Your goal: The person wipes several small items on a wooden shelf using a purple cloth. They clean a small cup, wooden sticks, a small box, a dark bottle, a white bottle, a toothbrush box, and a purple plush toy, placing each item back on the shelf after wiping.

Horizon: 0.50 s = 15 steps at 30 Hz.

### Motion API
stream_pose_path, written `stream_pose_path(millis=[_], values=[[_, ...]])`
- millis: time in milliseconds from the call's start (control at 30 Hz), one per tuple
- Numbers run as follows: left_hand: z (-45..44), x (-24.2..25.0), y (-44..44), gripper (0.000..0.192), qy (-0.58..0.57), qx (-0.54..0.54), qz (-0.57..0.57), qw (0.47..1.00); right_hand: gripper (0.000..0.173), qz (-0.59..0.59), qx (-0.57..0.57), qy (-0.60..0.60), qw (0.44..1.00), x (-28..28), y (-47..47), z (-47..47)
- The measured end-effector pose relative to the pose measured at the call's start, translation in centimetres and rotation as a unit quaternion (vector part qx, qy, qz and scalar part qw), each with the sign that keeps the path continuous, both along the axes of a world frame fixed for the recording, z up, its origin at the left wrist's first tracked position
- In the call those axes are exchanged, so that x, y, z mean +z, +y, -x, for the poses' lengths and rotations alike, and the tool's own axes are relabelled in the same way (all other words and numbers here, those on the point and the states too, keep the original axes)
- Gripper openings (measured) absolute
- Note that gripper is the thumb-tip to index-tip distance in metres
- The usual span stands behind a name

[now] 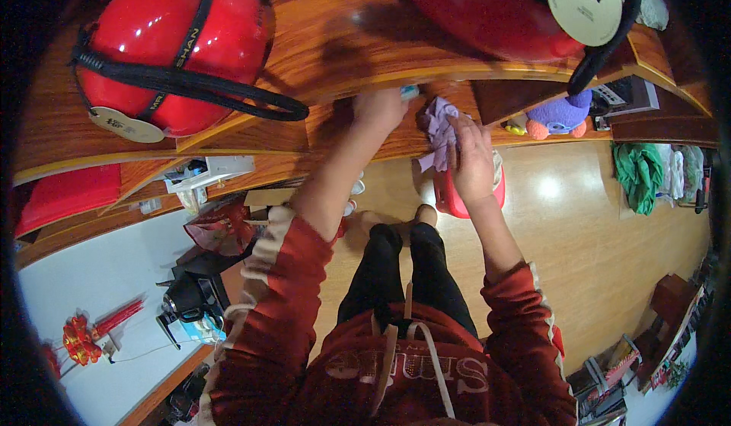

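Note:
My left hand [381,109] reaches into a wooden shelf compartment with its fingers curled. A small blue-and-white object [409,91] pokes out at its fingertips; most of it is hidden. To the right, a crumpled light purple cloth [440,126] lies on the wooden shelf board [391,143] and droops over its front edge. My right hand [475,155] has its fingers over the cloth's right side, gripping it. Below that hand, a red bin [454,200] with a pale liner stands on the floor.
Two glossy red cases with black straps, one left [228,37] and one right [491,20], sit on the upper shelf. A purple plush toy [557,119] occupies the compartment on the right. At left are a white box [228,170] and a black kettle [191,297]. A green bag [638,177] hangs far right.

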<state>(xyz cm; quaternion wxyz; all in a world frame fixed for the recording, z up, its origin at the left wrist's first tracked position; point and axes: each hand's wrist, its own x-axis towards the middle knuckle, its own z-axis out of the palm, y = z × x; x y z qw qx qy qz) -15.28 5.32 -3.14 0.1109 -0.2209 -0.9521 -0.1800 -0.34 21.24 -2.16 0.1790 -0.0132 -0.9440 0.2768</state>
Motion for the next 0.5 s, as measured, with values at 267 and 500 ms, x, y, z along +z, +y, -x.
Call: stream_pose_path(millis=[267, 500], values=[[-7.6, 1.8, -7.3, 0.060, -0.110, 0.067, 0.023, 0.991, 0.036, -0.050, 0.002, -0.071, 0.996, -1.8, -4.1, 6.7], [-8.4, 1.6, -9.5, 0.059, -0.111, 0.086, 0.016, 0.990, 0.036, -0.207, 0.037, -0.244, 0.947, -2.5, -6.8, 16.8]])
